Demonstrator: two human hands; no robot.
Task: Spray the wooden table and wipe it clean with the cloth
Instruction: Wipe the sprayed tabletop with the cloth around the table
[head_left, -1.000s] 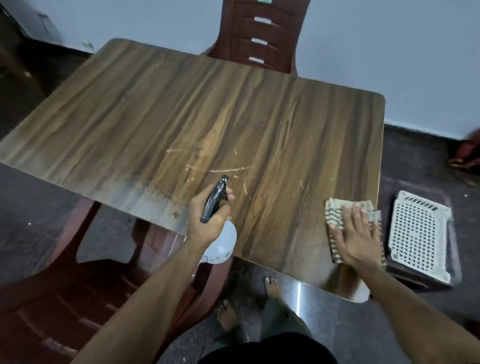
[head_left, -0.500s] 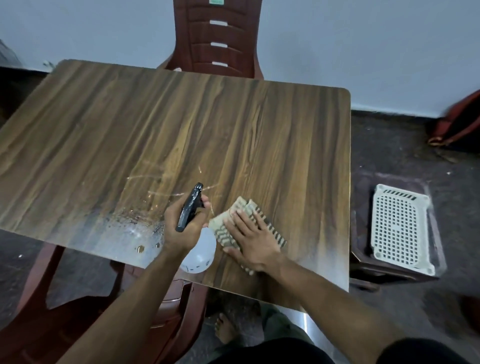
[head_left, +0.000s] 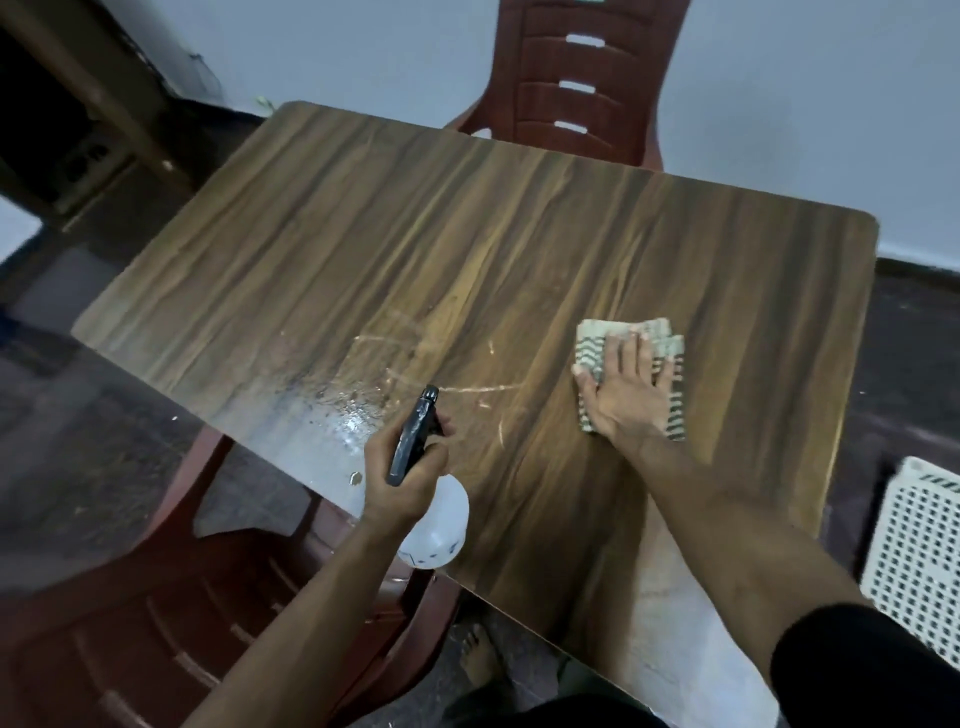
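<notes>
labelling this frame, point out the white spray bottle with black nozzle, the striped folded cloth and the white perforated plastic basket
white spray bottle (head_left: 441, 525), head view, round body
striped folded cloth (head_left: 592, 345), head view, bare left corner
white perforated plastic basket (head_left: 914, 551), head view, perforated surface

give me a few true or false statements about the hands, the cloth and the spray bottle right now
1. The left hand grips the spray bottle. True.
2. The cloth lies on the floor. False: it lies on the wooden table, under the right hand.
3. The right hand presses flat on the cloth. True.
4. The wet patch lies under the cloth. False: it is near the bottle's nozzle, apart from the cloth.
</notes>
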